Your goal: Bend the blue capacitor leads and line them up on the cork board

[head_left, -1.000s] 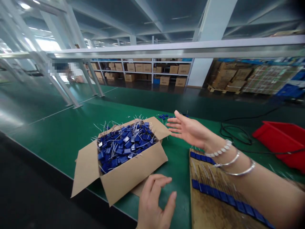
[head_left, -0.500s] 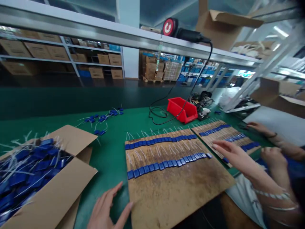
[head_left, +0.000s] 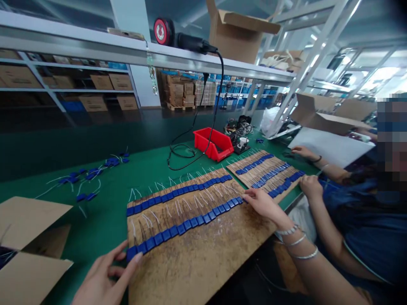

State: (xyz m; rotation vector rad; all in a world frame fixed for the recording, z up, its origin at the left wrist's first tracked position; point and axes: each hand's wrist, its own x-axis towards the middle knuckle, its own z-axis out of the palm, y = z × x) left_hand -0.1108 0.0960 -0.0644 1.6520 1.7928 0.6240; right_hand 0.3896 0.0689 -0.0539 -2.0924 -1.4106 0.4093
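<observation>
Where both hands [head_left: 104, 275] meet: blue row [head_left: 187, 224]

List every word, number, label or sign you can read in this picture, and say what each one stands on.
No word or number can be read.
Red round disc on the upper rail: a white horseshoe-like mark, no letters legible.
Cardboard cartons on the far shelves: any print is too small and blurred.
Blue components on the wooden board: no marking legible.
Red bin: no label visible.
</observation>
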